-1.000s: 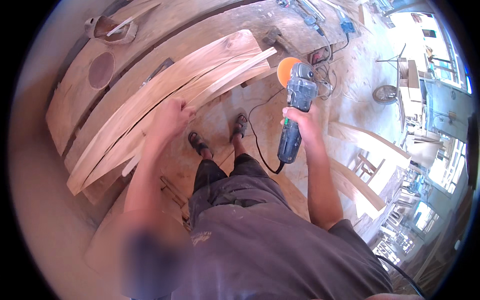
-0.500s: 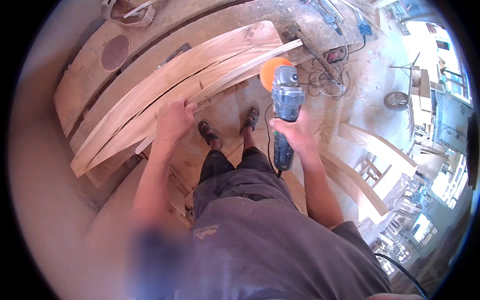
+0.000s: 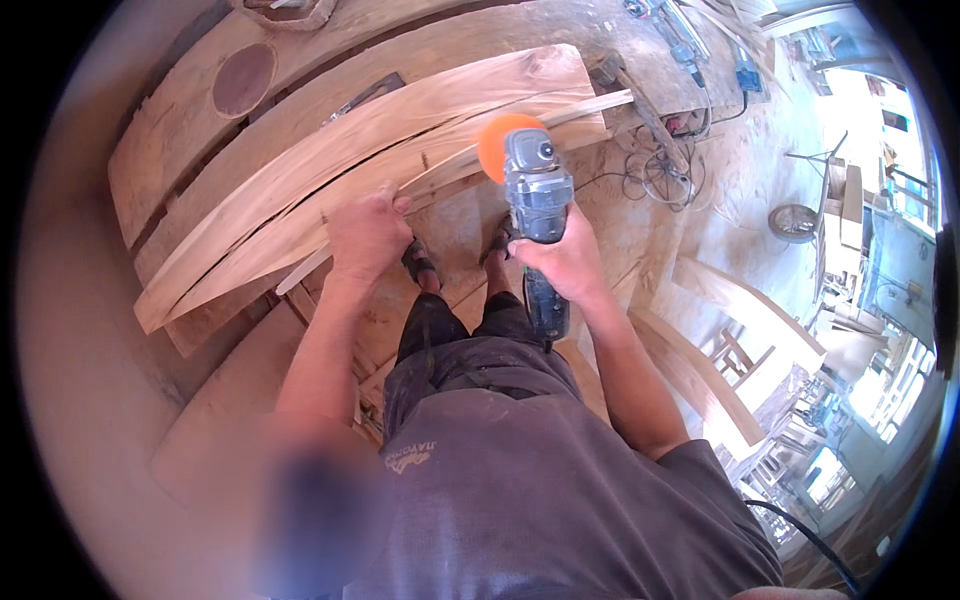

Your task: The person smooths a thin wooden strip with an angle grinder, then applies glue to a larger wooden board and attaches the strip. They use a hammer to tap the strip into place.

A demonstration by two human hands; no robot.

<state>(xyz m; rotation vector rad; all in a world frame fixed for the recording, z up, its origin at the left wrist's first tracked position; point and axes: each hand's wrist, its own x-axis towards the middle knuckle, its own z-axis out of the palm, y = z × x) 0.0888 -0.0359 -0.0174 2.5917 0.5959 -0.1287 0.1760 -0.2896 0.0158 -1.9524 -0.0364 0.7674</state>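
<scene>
A curved wooden plank (image 3: 290, 215) with a long dark crack lies across the bench in front of me. Along its near edge runs a thin pale wooden strip (image 3: 590, 108). My left hand (image 3: 368, 235) is closed around this strip beside the plank, its fingertips partly hidden. In my right hand (image 3: 565, 262) is an angle grinder (image 3: 538, 190), gripped by its body. The grinder's orange disc (image 3: 505, 145) overlaps the plank's near edge in view; whether it touches the wood, I cannot tell.
Beyond the plank is a rough wooden bench (image 3: 200, 150) with a dark round disc (image 3: 244, 80) on it. A mallet-like tool (image 3: 650, 115) lies at the far right end, near tangled cables (image 3: 660, 180). Curved boards (image 3: 745, 300) stand at right. My sandalled feet are below the plank.
My right hand has brought the grinder leftward, nearer the plank's edge. My left hand appears slightly farther right, still on the strip. The whole view has shifted a little.
</scene>
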